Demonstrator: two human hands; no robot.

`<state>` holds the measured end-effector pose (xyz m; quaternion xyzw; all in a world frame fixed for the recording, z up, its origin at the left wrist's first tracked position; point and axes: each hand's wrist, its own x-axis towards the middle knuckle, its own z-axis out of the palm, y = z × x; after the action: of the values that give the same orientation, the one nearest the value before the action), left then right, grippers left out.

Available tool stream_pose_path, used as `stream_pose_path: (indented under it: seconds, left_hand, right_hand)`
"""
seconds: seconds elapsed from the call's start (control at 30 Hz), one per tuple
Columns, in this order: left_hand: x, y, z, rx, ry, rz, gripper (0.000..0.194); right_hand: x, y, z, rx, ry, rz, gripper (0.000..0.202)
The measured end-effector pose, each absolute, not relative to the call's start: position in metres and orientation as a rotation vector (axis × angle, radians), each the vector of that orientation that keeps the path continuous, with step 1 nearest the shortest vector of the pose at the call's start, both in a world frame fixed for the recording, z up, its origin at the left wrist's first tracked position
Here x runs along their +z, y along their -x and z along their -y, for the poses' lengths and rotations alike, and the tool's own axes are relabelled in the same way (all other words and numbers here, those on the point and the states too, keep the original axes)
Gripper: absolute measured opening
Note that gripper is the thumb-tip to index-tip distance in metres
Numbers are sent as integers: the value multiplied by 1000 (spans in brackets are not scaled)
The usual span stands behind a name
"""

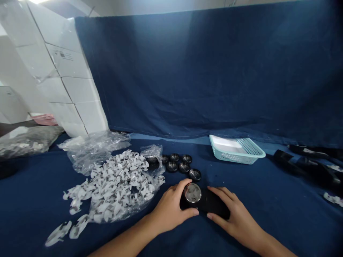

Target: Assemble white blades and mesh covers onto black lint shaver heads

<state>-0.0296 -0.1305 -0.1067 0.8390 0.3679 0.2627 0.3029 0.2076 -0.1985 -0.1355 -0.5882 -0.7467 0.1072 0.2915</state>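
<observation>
Both of my hands hold a black fabric shaver [214,204] low over the blue cloth, its round perforated metal head [193,192] facing up on the left. My left hand [173,207] grips the head end, thumb in front and fingers behind. Around the handle end on the right, my right hand [233,217] is closed. Just beyond the shaver lie several round black caps [184,167], the nearest one [195,174] close to my left fingertips. To the left of my left hand spreads a heap of small white plastic parts [120,185], partly on clear plastic.
A pale turquoise basket [235,157] with white sheets inside stands at the back right. Several black items [308,166] lie at the far right. Crumpled clear bags [96,146] and stacked white boxes [80,89] are at the left. A blue curtain [214,71] hangs behind.
</observation>
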Motion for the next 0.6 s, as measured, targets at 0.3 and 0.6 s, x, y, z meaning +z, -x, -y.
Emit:
stream_pose_path:
  seconds: [0.3,0.6]
  left_hand:
    - [-107,29,132,813,-2303,-906,71]
    - [-107,29,136,953,-2426,-825,68]
  right_hand:
    - [-138,-207,198,216,1528,1976,58]
    - [-133,-204,204,200,1474,1876,58]
